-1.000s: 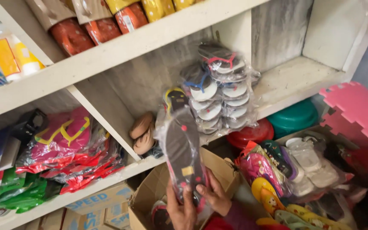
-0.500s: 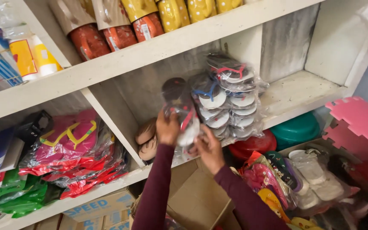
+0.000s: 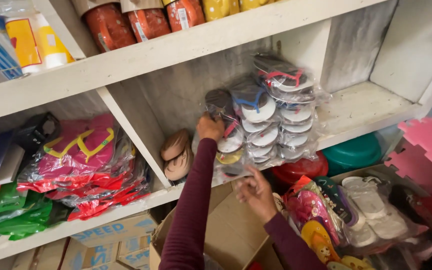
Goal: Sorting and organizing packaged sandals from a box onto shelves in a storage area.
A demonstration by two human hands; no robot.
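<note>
head view: the left hand [image 3: 210,127] is raised to the white wooden shelf [image 3: 366,107], its fingers closed on the top of a plastic-wrapped pair of dark flip-flops with white soles [image 3: 224,135]. that pair stands on edge in the middle compartment, touching the left side of a stack of similar bagged flip-flops with blue and red straps [image 3: 276,117]. the right hand [image 3: 255,192] is lower, at the shelf's front edge, fingers curled under the bottom of the same pack and steadying it.

as a judgement, the pack looks nearly placed: it is already on the shelf against the stack, but both hands are on it, so the release is not yet done. the open brown cardboard box [image 3: 226,235] below the hands shows no clear contents from here. more bagged sandals in pink and yellow [image 3: 321,220] lie near to the right, off the shelf.

to the far left, pink and yellow bagged flip-flops [image 3: 83,160] fill the neighbouring compartment, and a pair of tan moulded sandals [image 3: 177,155] sits just beside the divider.
</note>
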